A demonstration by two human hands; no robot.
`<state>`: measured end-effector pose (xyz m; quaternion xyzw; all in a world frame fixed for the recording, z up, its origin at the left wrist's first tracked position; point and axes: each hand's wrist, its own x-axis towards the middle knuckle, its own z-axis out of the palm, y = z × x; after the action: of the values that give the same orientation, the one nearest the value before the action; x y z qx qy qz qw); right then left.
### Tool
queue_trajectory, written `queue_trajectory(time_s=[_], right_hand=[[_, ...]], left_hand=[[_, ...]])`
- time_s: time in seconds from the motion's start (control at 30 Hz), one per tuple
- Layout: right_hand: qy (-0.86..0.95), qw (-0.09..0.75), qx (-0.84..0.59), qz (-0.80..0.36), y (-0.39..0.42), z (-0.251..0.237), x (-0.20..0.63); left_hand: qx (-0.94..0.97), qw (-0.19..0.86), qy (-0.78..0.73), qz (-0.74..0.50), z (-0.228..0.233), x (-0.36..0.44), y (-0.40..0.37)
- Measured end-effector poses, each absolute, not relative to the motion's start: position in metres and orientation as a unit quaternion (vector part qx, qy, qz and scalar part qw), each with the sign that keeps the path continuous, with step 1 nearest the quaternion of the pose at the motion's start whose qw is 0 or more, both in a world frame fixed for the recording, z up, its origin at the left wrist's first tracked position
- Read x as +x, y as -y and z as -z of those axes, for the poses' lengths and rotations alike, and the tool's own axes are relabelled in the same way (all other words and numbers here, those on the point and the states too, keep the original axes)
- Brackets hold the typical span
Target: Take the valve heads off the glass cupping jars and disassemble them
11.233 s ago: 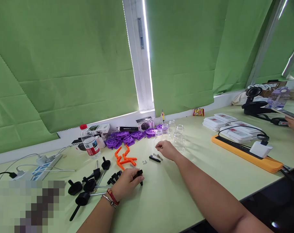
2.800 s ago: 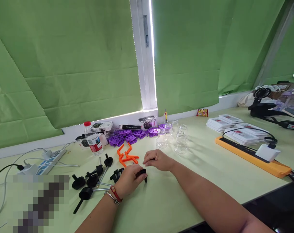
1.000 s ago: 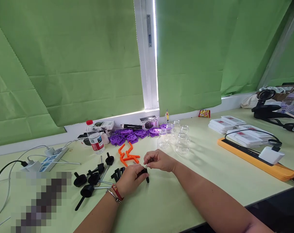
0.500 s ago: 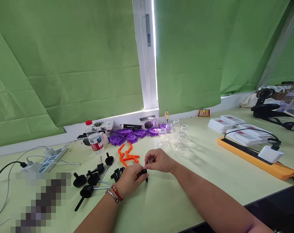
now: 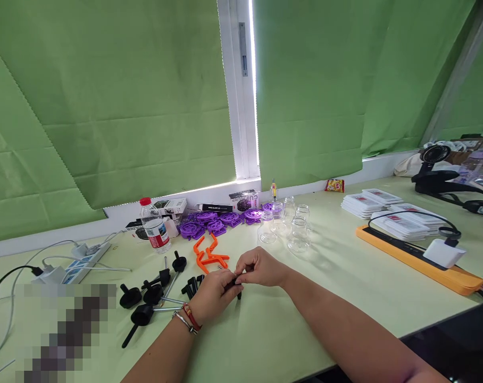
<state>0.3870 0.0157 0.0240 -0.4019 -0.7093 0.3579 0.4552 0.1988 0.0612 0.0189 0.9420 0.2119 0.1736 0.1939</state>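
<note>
My left hand (image 5: pixel 216 293) is closed around a small black part (image 5: pixel 239 296), whose dark tip sticks out below the fingers. My right hand (image 5: pixel 259 267) pinches at the top of that same part, fingertips touching it. Whatever sits between the right fingertips is too small to make out. Left of my left hand lie several black pieces (image 5: pixel 190 287) side by side. Farther left are several black round cups with stems (image 5: pixel 142 315), some with metal rods. Just beyond my hands rest orange plastic parts (image 5: pixel 215 259).
Glass jars (image 5: pixel 299 236) stand beyond my right hand. Purple plastic parts (image 5: pixel 191 230), small boxes (image 5: pixel 243 201) and a red-capped bottle (image 5: pixel 157 229) line the back. An orange power strip (image 5: pixel 409 255) and stacked white cards (image 5: pixel 405 226) are at right; a white power strip (image 5: pixel 85 263) is at left.
My right fingertips have shifted slightly left and closed in on the black part. My left hand stays in place around it.
</note>
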Motion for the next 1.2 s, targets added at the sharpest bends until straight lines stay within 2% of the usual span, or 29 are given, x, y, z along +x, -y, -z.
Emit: queue_trajectory(time_s=[0.23,0.53,0.93,1.2], right_hand=[[0.720,0.453,-0.382,-0.362,-0.020,-0.019,0.391],[0.767,0.390,-0.384,-0.334,-0.025,-0.018,0.395],[0.762,0.403,-0.374,-0.342,-0.024,-0.015,0.392],[0.717,0.419,-0.404,-0.384,-0.025,-0.012,0.386]], left_hand=[[0.940,0.203,-0.207,-0.178,-0.017,0.199,-0.063],[0.938,0.200,-0.210,-0.193,-0.016,0.200,-0.065],[0.933,0.212,-0.221,-0.188,-0.016,0.199,-0.065],[0.941,0.176,-0.225,-0.183,-0.014,0.196,-0.071]])
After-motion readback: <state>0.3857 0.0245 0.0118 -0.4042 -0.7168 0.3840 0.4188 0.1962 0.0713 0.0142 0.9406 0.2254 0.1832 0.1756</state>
